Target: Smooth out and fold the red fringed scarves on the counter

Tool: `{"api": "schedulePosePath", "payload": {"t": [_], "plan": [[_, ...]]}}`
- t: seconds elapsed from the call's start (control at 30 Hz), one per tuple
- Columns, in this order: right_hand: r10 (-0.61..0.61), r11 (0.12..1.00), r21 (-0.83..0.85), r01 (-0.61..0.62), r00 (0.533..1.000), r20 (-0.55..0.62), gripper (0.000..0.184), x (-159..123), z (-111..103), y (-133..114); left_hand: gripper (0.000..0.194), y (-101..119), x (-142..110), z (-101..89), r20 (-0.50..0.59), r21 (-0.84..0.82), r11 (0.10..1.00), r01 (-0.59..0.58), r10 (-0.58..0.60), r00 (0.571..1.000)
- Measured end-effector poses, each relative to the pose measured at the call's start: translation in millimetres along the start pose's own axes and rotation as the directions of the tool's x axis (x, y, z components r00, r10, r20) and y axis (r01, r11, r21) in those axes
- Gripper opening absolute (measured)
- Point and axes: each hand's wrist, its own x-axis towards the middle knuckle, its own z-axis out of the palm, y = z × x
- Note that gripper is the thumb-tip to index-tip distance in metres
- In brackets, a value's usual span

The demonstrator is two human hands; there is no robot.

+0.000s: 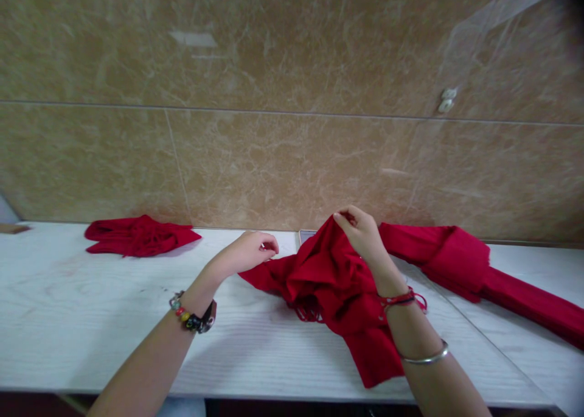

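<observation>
I see no readable writing. Before the wall point(292, 167), my right hand point(360, 231) pinches the red cloth point(328, 271); my left hand point(250, 251) curls, its grip I cannot tell.

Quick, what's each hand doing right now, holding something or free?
Left hand: fingers curled by the pointed end of the crumpled red cloth; whether they grip it cannot be told.
Right hand: closed, pinching a raised fold of that cloth.

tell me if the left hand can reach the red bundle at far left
Probably yes: the left hand is the nearer one, and nothing shows between it and the red bundle on the white tabletop.
</observation>
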Motion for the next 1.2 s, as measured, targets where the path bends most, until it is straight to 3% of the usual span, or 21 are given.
{"api": "schedulePosePath", "payload": {"t": [0.17,0.3,0.4,0.5,0.6,0.77,0.83,0.9,1.03,1.1,1.2], "plan": [[-0.048,0.999,0.024,0.047,0.999,0.018,0.016,-6,4,-16,0.022,14,7,24.5,-0.039,-0.008,0.993,-0.117,0.116,0.992],[-0.080,0.996,-0.023,0.081,0.996,0.035,0.015,-8,1,-22,0.011,22,11,38.0,-0.120,0.023,0.995,-0.099,0.101,0.988],[-0.086,0.996,-0.038,0.085,0.996,-0.012,0.015,-8,-1,-23,0.021,26,9,41.9,-0.191,0.021,0.996,-0.085,0.088,0.978],[-0.097,0.995,-0.038,0.095,0.994,-0.051,0.015,-7,-1,-24,0.034,29,5,44.8,-0.175,0.082,0.996,-0.044,0.058,0.983],[-0.113,0.993,-0.033,0.110,0.990,-0.083,0.014,-6,-2,-23,0.032,30,4,43.7,-0.157,0.195,0.981,-0.022,0.053,0.986],[-0.074,0.993,-0.100,0.062,0.991,-0.116,0.015,0,-10,-8,0.023,17,7,24.3,-0.261,0.255,0.967,0.026,0.043,0.964],[-0.050,0.985,-0.170,0.039,0.997,-0.057,0.013,1,-11,-4,0.018,11,7,15.6,-0.284,0.191,0.981,0.026,0.030,0.958],[-0.095,0.970,-0.216,0.106,0.994,0.061,0.010,-1,-9,-5,0.017,10,7,10.2,-0.305,0.132,0.991,0.014,0.027,0.952],[-0.280,0.930,-0.138,0.342,0.898,0.339,0.025,-12,6,-24,0.017,20,5,10.4,-0.319,0.135,0.983,-0.122,0.160,0.934],[-0.292,0.917,-0.135,0.375,0.862,0.414,0.028,-17,13,-32,0.018,26,4,12.3,-0.293,0.160,0.970,-0.183,0.224,0.930],[-0.274,0.912,-0.144,0.385,0.830,0.486,0.016,-20,18,-35,0.018,30,1,13.0,-0.257,0.173,0.963,-0.205,0.245,0.935]]}}
